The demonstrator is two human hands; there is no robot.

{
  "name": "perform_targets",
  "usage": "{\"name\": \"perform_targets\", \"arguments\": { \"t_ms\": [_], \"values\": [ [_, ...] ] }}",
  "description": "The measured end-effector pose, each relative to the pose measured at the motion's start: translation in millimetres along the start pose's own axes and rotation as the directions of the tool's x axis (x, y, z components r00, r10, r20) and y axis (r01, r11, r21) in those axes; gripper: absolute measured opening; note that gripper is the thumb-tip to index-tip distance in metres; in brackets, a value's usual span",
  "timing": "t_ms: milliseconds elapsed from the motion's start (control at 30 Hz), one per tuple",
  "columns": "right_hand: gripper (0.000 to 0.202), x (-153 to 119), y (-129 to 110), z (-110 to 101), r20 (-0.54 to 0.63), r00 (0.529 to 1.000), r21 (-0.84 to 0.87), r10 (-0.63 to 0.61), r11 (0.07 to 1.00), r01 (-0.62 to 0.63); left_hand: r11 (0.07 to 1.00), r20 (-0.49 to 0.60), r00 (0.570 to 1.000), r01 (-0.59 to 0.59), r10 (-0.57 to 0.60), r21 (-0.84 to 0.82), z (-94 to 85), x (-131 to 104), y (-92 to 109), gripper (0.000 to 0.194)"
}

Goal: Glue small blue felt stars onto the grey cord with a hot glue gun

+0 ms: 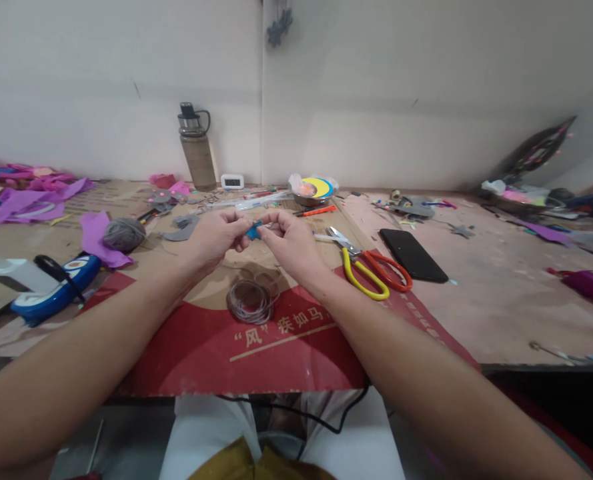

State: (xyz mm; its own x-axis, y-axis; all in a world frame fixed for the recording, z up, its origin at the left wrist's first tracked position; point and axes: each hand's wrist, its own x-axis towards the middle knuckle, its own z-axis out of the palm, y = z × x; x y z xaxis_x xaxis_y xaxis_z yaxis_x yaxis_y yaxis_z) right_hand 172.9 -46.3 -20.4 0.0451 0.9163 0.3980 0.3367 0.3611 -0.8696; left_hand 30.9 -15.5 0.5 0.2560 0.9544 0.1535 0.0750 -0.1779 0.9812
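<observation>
A small blue piece (253, 231), perhaps felt, is pinched between my two hands above the table's middle. My left hand (221, 233) grips its left side with thumb and fingers closed. On its right side, the fingertips of my right hand (290, 239) are closed on it too. Its exact shape is mostly hidden by the fingers. Below the hands lies a coil of thin greyish cord (251, 303) on the red and brown cardboard (296, 360). To the right of my right hand rest scissors (369, 267) with one yellow and one red handle, blades parted.
A black phone (413, 255) lies right of the scissors. Grey yarn (124, 235), purple felt (96, 230) and a blue-and-white object (59, 290) sit at left. Behind stand a water bottle (197, 157), a small white clock (233, 181) and a metal bowl (313, 198).
</observation>
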Motion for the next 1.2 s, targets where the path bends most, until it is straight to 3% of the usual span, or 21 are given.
{"name": "perform_targets", "arguments": {
  "t_ms": [200,333,433,700,1033,1200],
  "values": [
    [0.013,3,1,-1,-0.030,0.999,0.028,0.033,0.999,-0.032,0.998,0.033,0.998,-0.056,0.055,0.041,-3.1,-1,-3,0.012],
    [0.012,5,0,-4,-0.074,0.994,0.076,0.086,0.994,-0.080,0.987,0.142,0.990,0.016,0.007,-0.162,-3.8,0,-1,0.017],
    [0.011,6,0,-5,-0.089,0.991,0.089,0.098,0.992,-0.091,0.962,0.161,0.986,0.072,-0.029,-0.265,-3.3,-1,2,0.019],
    [0.015,4,4,2,-0.090,0.991,0.055,0.095,0.994,-0.090,0.997,0.095,0.995,-0.010,0.018,-0.082,-3.0,0,-8,0.015],
    [0.016,6,4,0,-0.094,0.972,0.192,0.217,0.962,-0.196,0.960,0.202,0.973,0.155,-0.108,-0.231,-3.0,3,-5,0.017],
    [0.015,5,2,2,-0.107,0.977,0.116,0.185,0.978,-0.173,0.990,0.094,0.991,0.102,-0.092,-0.101,-1.4,3,-8,0.020]
  ]
}}
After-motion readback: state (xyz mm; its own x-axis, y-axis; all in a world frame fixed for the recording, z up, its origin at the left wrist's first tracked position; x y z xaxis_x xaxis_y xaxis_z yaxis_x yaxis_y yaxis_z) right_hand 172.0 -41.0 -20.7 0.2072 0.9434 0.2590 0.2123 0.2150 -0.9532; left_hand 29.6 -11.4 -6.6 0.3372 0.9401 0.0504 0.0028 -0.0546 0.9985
